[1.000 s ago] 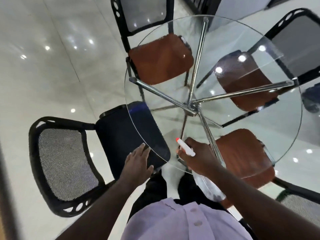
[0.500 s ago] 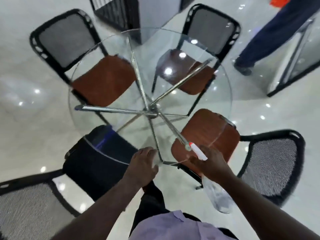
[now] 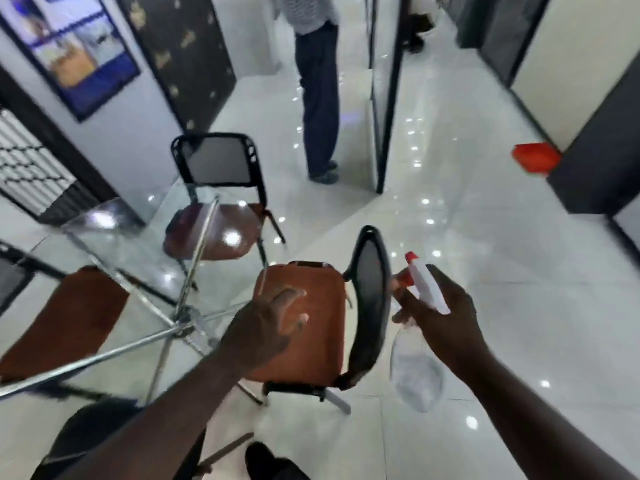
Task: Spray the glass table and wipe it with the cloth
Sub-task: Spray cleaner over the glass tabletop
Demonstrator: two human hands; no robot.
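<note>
Beside glass table, brown-seated chair

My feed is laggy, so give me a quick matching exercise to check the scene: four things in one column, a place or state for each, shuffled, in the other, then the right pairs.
Things:
1. clear plastic spray bottle with white and red trigger head
2. left hand
3. round glass table on chrome legs
4. red box

Places or states:
A. on the floor by the dark wall, far right
B. fingers spread, holding nothing, at the glass edge
C. gripped in the right hand
D. left of the hands, brown chair seats visible through it

Pairs: 1-C, 2-B, 3-D, 4-A
</note>
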